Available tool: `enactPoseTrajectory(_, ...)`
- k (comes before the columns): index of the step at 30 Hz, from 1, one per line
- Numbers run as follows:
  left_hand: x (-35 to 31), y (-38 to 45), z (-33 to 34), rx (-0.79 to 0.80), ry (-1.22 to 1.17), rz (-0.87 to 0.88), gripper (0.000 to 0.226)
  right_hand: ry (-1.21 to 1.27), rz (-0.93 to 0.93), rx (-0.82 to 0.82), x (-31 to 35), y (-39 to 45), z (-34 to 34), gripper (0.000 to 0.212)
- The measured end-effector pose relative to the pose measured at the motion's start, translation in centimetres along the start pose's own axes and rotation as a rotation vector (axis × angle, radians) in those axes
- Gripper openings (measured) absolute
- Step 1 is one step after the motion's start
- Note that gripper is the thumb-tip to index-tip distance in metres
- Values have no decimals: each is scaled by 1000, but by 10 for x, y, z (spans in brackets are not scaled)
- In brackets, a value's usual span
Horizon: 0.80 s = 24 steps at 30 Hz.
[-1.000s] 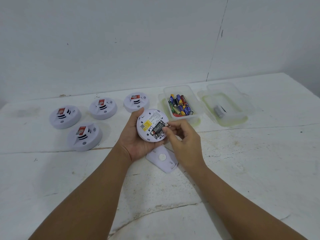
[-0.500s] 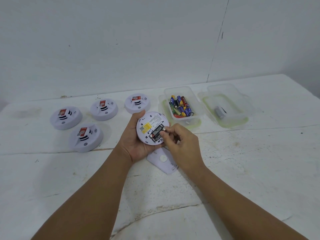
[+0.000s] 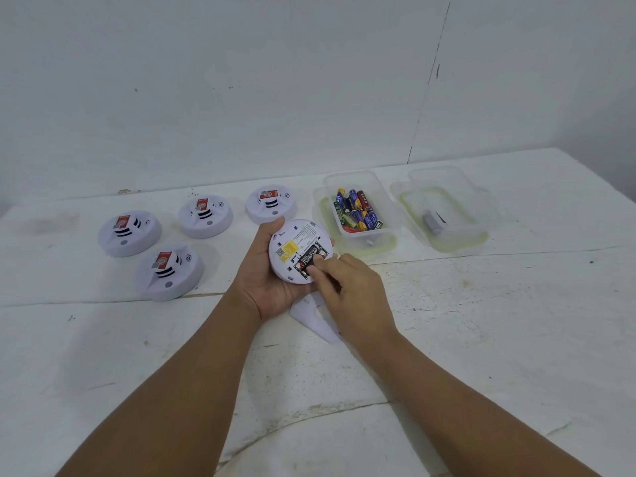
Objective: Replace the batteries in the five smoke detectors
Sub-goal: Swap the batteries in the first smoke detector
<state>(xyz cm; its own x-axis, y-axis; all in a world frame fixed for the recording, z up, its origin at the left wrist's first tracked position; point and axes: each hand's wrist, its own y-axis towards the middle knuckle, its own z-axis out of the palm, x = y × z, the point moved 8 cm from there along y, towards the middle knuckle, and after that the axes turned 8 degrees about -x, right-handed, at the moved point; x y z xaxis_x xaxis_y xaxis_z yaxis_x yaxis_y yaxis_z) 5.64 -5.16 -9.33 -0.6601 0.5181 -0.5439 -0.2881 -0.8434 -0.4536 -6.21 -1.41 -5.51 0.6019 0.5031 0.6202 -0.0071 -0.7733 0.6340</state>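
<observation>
My left hand (image 3: 265,287) grips a white round smoke detector (image 3: 297,234) turned back side up, its battery compartment open. A black battery (image 3: 308,258) lies in that compartment. My right hand (image 3: 354,290) has curled fingers, and its fingertips pinch the battery's lower end. The detector's white back cover (image 3: 311,315) lies on the table under my right hand, partly hidden. Several other detectors lie face up to the left: one (image 3: 129,232), another (image 3: 205,216), a third (image 3: 271,203) and the nearest (image 3: 168,271).
A clear plastic box (image 3: 382,191) with several coloured batteries stands right behind the held detector. Further right a second clear box (image 3: 461,201) holds a grey object (image 3: 432,222). The white table (image 3: 481,321) meets a white wall at the back.
My right hand's fingertips slid from the upper right end of the compartment down to the battery's lower end. The detector stayed in my left hand.
</observation>
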Motion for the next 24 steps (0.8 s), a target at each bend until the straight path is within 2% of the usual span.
enactPoseTrajectory(7, 2, 2, 1, -31, -50, 14, 64, 266, 267, 17, -16, 7, -7, 4)
enactPoseTrajectory(12, -3, -4, 0, -88, -100, 93, 56, 348, 434, 48, -24, 2, -7, 11)
enactPoseTrajectory(16, -15, -12, -2, -135, -135, 190, 66, 250, 378, 181, -19, 1, 3, 11)
enactPoseTrajectory(18, -25, -17, -6, -165, -103, 249, 69, 179, 285, 259, -13, 0, 9, 12)
enactPoseTrajectory(20, -32, -25, -13, -199, -72, 287, 71, 68, 161, 321, -8, -2, 16, 26)
enactPoseTrajectory(24, -33, -41, -35, -251, -87, 320, 56, -87, 96, 479, -11, -7, 29, 70)
